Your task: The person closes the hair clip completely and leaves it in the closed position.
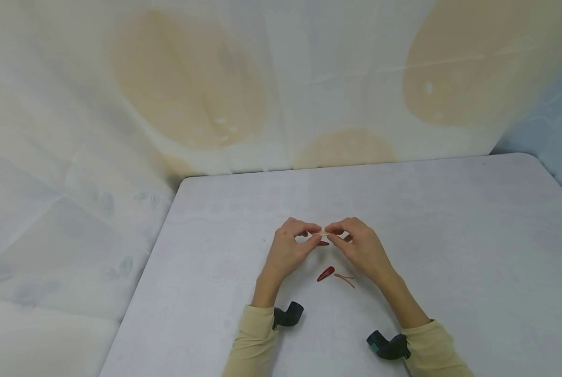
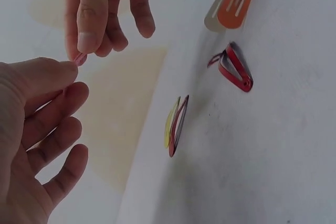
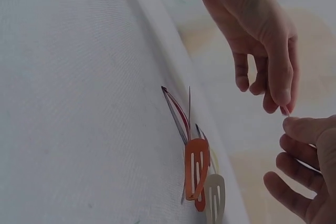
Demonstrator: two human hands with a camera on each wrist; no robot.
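Nearest our body, on the white table, a dark red hair clip lay beside a thin tan clip, both between our wrists, well in from the near edge. Above them our left hand and right hand met over the middle of the table, each pinching one end of a small pale pink clip between thumb and forefinger, the other fingers loosely curled. Just beneath the hands another red clip showed on the table.

We judged the step needed firm pinches at the very ends (the clip was thin and would slip), with even bending pressure so it snapped rather than twisted.

The clips looked like thin, flat, glossy painted metal, teardrop-shaped and slotted; the wrist views showed an orange clip and a cream clip overlapping. The table was matte, faintly textured. Beyond its far edge hung a pale, crinkled sheet with tan ovals.
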